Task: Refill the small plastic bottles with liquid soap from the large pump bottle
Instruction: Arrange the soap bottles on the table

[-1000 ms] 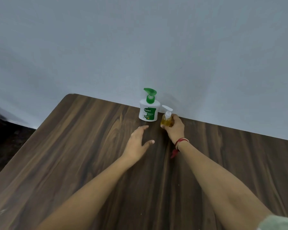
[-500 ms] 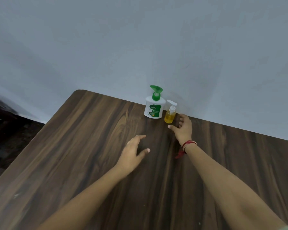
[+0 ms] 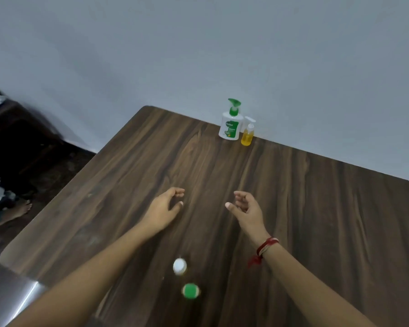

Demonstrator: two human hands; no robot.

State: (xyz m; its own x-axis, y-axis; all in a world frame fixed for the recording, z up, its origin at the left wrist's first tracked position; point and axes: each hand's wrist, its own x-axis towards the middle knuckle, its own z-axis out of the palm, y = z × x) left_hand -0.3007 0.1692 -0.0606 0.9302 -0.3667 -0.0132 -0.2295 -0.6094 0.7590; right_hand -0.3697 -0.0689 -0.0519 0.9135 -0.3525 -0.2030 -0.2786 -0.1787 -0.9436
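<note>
A large white pump bottle (image 3: 230, 127) with a green pump head stands at the table's far edge against the wall. Touching its right side stands a small clear pump bottle (image 3: 247, 135) full of yellow liquid. Near me, seen from above, are two small bottles: one with a white cap (image 3: 179, 266) and one with a green cap (image 3: 190, 290). My left hand (image 3: 164, 208) and my right hand (image 3: 246, 210) hover over mid-table, fingers loosely curled, holding nothing, well short of the far bottles.
The dark wooden table (image 3: 316, 208) ends at a rounded left corner and a grey wall behind. On the floor to the left is dark furniture (image 3: 14, 138) and another person's bare foot (image 3: 17, 212).
My right hand let go of the small yellow bottle beside the pump bottle and drew back. Both hands pulled toward me; the view tilted down, revealing two capped bottles.
</note>
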